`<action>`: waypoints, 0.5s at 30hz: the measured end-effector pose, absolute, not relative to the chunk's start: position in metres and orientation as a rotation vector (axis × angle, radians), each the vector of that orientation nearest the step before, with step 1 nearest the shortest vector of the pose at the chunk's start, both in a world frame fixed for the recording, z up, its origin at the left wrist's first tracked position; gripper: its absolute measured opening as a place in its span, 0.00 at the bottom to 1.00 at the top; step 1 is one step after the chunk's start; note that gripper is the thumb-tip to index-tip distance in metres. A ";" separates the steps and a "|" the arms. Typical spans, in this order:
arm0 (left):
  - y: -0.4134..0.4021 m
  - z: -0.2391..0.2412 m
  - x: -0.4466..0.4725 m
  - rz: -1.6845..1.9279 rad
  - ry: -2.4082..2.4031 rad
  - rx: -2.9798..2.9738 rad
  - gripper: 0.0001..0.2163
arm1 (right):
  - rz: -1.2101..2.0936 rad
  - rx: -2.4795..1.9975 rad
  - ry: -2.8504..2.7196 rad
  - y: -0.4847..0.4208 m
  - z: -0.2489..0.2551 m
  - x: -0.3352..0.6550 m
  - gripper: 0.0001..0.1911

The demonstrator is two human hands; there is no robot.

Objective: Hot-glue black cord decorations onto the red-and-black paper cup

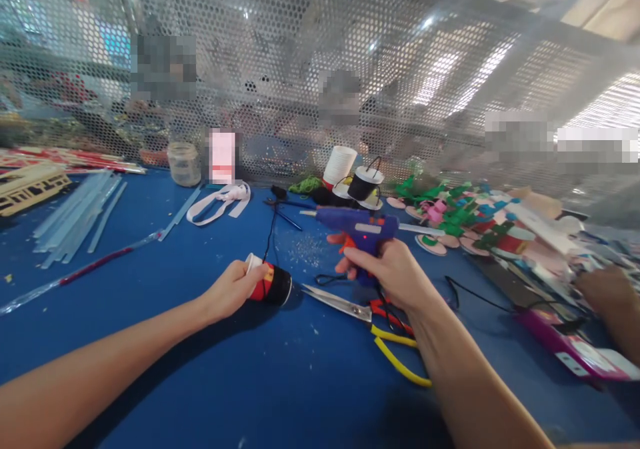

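Observation:
My left hand (231,290) is closed around a small paper cup (270,283) lying on its side on the blue table (200,369); the cup is wrapped in red and black with a white rim. My right hand (393,272) grips a blue hot glue gun (357,225), its nozzle pointing left above the table and a clear glue stick poking out of its back. A thin black cord (271,232) runs from the cup toward the back.
Scissors with red and yellow handles (367,319) lie under my right wrist. Glue sticks (80,215), a white ribbon (220,202), decorated cups (353,175) and several felt pieces (460,219) lie further back. Another person's hand (607,295) is at right. A perforated metal screen (320,69) closes the back.

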State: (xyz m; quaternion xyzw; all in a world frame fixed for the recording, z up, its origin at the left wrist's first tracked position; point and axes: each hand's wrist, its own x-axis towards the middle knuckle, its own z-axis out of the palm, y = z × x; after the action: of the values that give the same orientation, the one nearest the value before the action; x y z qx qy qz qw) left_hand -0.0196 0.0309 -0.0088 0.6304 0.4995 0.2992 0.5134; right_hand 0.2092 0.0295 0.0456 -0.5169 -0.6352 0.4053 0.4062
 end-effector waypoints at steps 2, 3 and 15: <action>0.032 -0.009 -0.020 0.735 1.179 1.480 0.18 | 0.999 -1.376 -1.692 0.020 0.044 0.202 0.12; 0.032 -0.008 -0.020 0.741 1.176 1.453 0.18 | 0.990 -1.416 -1.732 0.016 0.042 0.199 0.11; 0.037 -0.006 -0.017 0.814 1.234 1.129 0.13 | 0.478 -1.450 -2.179 -0.007 0.030 0.178 0.08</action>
State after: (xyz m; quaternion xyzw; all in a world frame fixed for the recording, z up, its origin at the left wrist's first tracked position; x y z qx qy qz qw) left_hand -0.0167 0.0369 -0.0060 0.4866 0.5317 0.3508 0.5978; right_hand 0.1776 -0.0071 0.0301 -0.5292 -0.7955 0.1746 0.2380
